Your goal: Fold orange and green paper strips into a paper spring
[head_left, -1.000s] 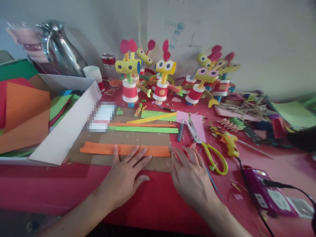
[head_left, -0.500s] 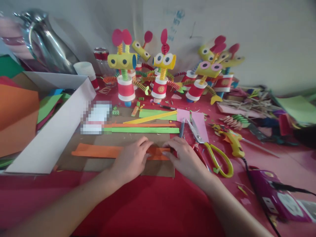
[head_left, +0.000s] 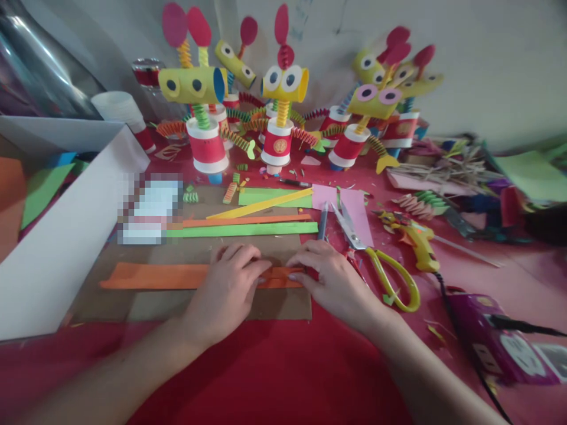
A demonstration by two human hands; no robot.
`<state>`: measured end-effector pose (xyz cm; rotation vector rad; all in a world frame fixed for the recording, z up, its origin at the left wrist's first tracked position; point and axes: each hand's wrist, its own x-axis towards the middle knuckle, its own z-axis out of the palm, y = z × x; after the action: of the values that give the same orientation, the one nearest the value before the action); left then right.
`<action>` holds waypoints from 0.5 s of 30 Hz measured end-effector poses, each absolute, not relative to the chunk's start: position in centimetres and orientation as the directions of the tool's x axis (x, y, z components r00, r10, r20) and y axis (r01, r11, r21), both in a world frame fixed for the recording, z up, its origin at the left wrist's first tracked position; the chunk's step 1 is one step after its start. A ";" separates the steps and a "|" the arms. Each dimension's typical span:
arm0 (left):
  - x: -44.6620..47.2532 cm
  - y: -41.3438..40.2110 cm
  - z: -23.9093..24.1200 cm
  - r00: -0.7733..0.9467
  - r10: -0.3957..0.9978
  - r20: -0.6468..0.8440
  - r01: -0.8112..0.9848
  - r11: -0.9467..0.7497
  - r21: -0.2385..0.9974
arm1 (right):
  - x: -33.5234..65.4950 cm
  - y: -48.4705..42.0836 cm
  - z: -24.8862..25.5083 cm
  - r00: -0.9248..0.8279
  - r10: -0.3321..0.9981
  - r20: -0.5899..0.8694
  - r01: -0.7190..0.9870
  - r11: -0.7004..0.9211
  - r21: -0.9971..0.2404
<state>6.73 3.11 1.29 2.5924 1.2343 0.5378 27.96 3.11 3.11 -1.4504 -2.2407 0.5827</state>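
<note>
Forearms come in over the red table cover [head_left: 274,366], and both hands meet at the right end of the orange paper strip [head_left: 155,275]. The strip lies lengthwise on a brown cardboard sheet [head_left: 177,304]. The left hand [head_left: 230,283] is curled, its fingertips pressing down on the strip. The right hand [head_left: 330,277] pinches the strip's very end between thumb and forefinger. This looks like a fold or crease being worked into that end. A clean crease here calls for the left fingertips to pin the paper flat while the right keeps the edges square.

Just right of the hands lie yellow-handled scissors [head_left: 390,277] and a glue gun [head_left: 416,239]. Beyond the hands are a green strip [head_left: 243,230] and pink paper [head_left: 358,218]. Paper-cup figures [head_left: 206,144] stand at the wall.
</note>
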 end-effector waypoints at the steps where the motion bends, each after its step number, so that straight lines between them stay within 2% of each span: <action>1: 6.7 3.0 1.4 0.588 0.769 0.250 0.693 -0.638 0.335 | 28.1 3.1 3.0 -0.388 0.912 0.137 0.739 0.396 -0.545; 5: 6.8 2.8 1.6 0.614 0.721 0.323 0.677 -0.691 0.255 | 28.7 3.2 2.9 -0.476 0.856 0.203 0.695 0.508 -0.509; 9: 6.9 2.5 1.8 0.656 0.680 0.328 0.658 -0.728 0.193 | 28.9 3.1 3.1 -0.571 0.788 0.229 0.659 0.607 -0.445; 15: 6.9 2.3 1.8 0.680 0.669 0.300 0.670 -0.733 0.118 | 28.8 2.7 3.5 -0.626 0.756 0.193 0.684 0.650 -0.330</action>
<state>6.95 2.35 1.81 2.8806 1.1487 0.5135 28.77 2.67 3.54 -1.1512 -2.5574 0.3228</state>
